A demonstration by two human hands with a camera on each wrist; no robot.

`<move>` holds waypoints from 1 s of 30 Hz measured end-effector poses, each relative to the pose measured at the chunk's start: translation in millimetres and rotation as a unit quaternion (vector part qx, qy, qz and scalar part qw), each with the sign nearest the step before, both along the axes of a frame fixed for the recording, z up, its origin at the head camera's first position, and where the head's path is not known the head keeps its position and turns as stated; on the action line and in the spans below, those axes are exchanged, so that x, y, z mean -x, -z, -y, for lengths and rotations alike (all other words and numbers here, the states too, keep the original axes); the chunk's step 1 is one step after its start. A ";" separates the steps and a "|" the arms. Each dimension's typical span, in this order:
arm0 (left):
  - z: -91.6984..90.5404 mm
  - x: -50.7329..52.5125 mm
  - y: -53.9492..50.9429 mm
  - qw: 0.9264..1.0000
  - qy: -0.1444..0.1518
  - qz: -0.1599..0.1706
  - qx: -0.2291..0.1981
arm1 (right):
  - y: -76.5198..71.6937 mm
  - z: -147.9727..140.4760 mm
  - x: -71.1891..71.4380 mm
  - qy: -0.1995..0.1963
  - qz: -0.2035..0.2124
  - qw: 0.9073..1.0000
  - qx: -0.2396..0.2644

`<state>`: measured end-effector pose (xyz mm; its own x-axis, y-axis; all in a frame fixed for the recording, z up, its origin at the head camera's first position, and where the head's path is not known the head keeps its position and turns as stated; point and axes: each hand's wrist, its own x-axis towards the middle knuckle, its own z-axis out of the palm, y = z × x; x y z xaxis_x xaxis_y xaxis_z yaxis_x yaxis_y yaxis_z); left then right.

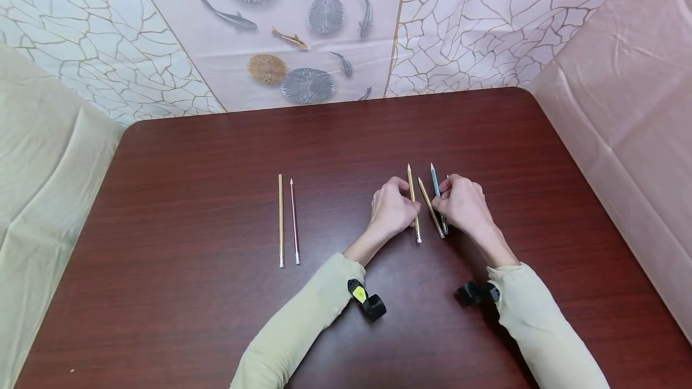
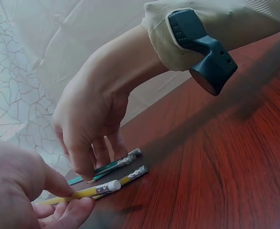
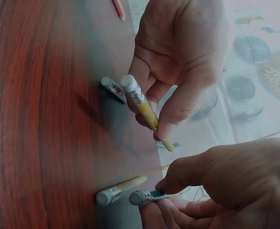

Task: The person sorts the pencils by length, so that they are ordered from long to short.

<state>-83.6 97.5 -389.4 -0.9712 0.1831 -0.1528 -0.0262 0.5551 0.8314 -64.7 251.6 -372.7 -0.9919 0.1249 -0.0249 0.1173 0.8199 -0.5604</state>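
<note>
A yellow pencil (image 1: 411,183) with a white eraser is pinched between the thumb and fingers of my left hand (image 1: 394,208). Beside it, my right hand (image 1: 462,204) pinches a blue-green pencil (image 1: 435,177); its eraser end (image 3: 139,197) shows in the right wrist view. Between the two hands a second yellow pencil (image 1: 430,208) lies slanted on the table. Another pencil (image 1: 445,226) is partly hidden under my right hand, its colour hard to tell. In the left wrist view, the held yellow pencil (image 2: 89,192) is tilted, eraser end toward the camera.
Left of my hands, a plain yellow pencil (image 1: 280,218) and a reddish pencil (image 1: 294,221) lie roughly parallel on the dark red-brown table (image 1: 189,305). Patterned cloth (image 1: 346,23) hangs behind the table's far edge, and pale cloth (image 1: 638,113) borders the right side.
</note>
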 end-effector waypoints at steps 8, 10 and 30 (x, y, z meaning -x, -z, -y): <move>10.3 0.4 -3.1 1.000 0.004 -0.003 0.006 | -5.4 9.8 -1.4 -0.009 -0.002 1.000 0.024; 12.9 0.9 -3.6 1.000 0.003 -0.002 0.006 | -6.8 13.8 -1.4 -0.014 0.001 0.999 0.030; 41.6 4.5 -5.2 0.999 -0.006 -0.023 0.036 | -8.5 40.7 -0.2 -0.043 0.042 0.992 0.107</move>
<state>-88.1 55.9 -384.3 -0.9794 0.1617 -0.1206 0.0041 0.6136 0.7896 -64.5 210.9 -364.1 -0.9919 0.0229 -0.1249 0.1060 0.6915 -0.7146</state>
